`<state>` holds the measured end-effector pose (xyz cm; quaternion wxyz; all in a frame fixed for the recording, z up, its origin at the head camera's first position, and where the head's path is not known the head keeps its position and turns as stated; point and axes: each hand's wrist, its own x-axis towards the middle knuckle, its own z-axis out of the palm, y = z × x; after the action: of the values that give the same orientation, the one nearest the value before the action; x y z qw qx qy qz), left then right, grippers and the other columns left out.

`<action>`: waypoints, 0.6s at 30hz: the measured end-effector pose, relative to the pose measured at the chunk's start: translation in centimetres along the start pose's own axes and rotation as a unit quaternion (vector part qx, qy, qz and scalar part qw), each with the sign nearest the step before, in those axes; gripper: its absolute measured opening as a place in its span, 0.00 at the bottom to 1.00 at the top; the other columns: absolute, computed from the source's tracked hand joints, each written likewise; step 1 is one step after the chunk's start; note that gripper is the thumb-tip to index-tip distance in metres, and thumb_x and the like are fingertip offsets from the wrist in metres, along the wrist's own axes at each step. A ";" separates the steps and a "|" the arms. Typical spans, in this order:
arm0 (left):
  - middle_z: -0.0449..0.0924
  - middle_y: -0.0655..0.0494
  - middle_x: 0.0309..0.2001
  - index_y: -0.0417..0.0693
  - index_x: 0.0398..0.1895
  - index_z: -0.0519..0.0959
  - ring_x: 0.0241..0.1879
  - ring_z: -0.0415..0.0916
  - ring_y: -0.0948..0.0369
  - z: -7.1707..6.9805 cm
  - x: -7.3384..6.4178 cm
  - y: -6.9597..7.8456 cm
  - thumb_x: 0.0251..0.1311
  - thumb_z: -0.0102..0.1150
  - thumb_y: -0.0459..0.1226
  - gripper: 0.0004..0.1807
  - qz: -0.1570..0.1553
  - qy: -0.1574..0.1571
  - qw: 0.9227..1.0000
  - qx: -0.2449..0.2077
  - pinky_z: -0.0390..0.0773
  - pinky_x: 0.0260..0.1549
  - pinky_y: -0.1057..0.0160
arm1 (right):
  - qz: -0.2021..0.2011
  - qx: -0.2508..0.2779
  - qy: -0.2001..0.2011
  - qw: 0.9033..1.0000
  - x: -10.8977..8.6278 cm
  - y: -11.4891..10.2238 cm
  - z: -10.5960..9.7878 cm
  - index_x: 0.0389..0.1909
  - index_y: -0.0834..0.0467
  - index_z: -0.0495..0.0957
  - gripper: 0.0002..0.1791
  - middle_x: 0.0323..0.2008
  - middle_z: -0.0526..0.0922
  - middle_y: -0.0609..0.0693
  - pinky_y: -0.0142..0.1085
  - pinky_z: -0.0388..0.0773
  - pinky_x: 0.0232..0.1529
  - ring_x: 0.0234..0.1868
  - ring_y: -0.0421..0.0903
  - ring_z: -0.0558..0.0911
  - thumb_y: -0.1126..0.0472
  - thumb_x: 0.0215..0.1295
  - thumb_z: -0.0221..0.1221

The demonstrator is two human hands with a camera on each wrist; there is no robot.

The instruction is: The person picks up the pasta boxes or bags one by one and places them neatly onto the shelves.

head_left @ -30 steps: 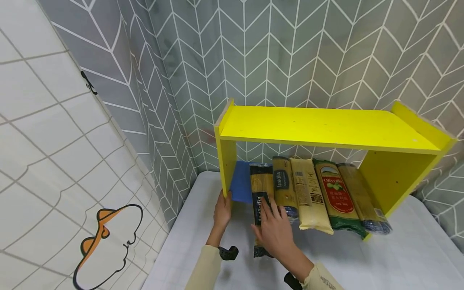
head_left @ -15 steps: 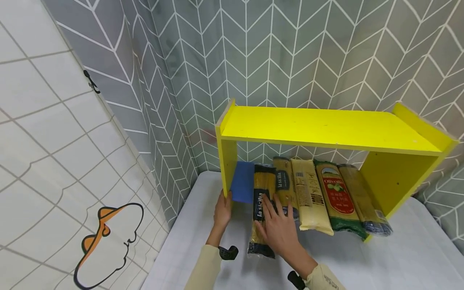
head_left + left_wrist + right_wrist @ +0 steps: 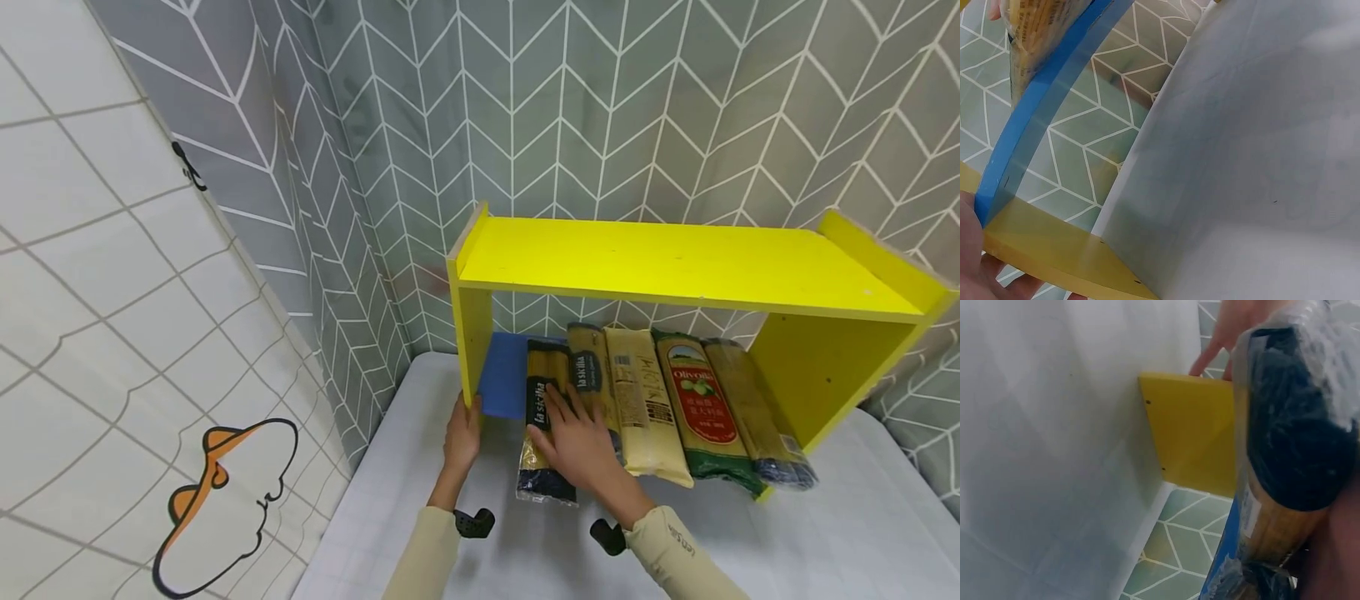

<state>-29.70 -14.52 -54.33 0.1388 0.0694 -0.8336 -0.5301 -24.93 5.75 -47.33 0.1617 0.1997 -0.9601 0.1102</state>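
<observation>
A yellow shelf unit [image 3: 675, 258] with a blue lower board [image 3: 501, 375] stands on the white-covered table. My left hand [image 3: 461, 442] grips the front edge of its left side panel [image 3: 1054, 250], thumb and fingers on opposite sides in the left wrist view. Fingers spread, my right hand [image 3: 581, 446] lies on a clear-wrapped spaghetti pack [image 3: 538, 408] with a black "la sicilia" label. That pack rests partly on the blue board, its dark near end [image 3: 1297, 444] jutting out over the front. Part of its right side is hidden under my hand.
Right of it lie a second la sicilia pack [image 3: 588, 367], a beige pack [image 3: 645, 392], a green-and-red Olivoilà pack [image 3: 701, 392] and another spaghetti pack [image 3: 750, 400]. The yellow top board sits above them. A patterned curtain [image 3: 570, 125] hangs behind.
The spaghetti pack under my right hand has shifted further back into the shelf, and its near end now juts out less. My left hand has stayed on the side panel.
</observation>
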 end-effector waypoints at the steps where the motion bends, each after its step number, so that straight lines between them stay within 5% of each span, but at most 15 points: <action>1: 0.75 0.48 0.36 0.46 0.70 0.70 0.35 0.70 0.56 0.0 0.0 0.0 0.80 0.42 0.51 0.25 0.000 -0.001 1.000 0.000 0.66 0.33 0.57 | 0.001 0.006 -0.008 1.000 0.0 0.1 -0.1 0.71 0.63 0.71 0.34 0.74 0.71 0.58 0.67 0.60 0.72 0.76 0.63 0.68 0.43 0.75 0.55; 8: 0.79 0.45 0.41 0.46 0.71 0.69 0.38 0.73 0.53 0.0 0.1 0.0 0.80 0.41 0.50 0.26 -0.004 -0.001 1.000 0.007 0.69 0.36 0.54 | -0.028 0.019 -0.010 0.999 -0.5 0.6 -0.2 0.73 0.64 0.68 0.41 0.76 0.67 0.60 0.71 0.58 0.71 0.79 0.63 0.63 0.38 0.72 0.56; 14: 0.80 0.44 0.43 0.47 0.71 0.69 0.40 0.75 0.51 -0.1 0.0 0.1 0.80 0.42 0.50 0.26 -0.005 0.002 1.000 0.006 0.70 0.36 0.52 | -0.107 0.019 -0.008 0.994 -2.3 1.4 0.2 0.76 0.58 0.64 0.58 0.78 0.63 0.58 0.69 0.60 0.71 0.79 0.63 0.62 0.17 0.60 0.48; 18: 0.80 0.44 0.42 0.46 0.71 0.69 0.39 0.75 0.51 0.0 0.1 0.0 0.80 0.42 0.50 0.26 -0.002 0.004 1.000 0.010 0.71 0.35 0.51 | -0.148 0.008 0.004 0.989 -3.3 1.9 0.3 0.77 0.55 0.63 0.63 0.79 0.62 0.57 0.68 0.58 0.72 0.79 0.62 0.63 0.13 0.52 0.52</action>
<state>-29.82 -14.54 -54.35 0.1405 0.0746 -0.8383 -0.5214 -22.94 8.50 -49.00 0.1784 0.3402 -0.9186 0.0932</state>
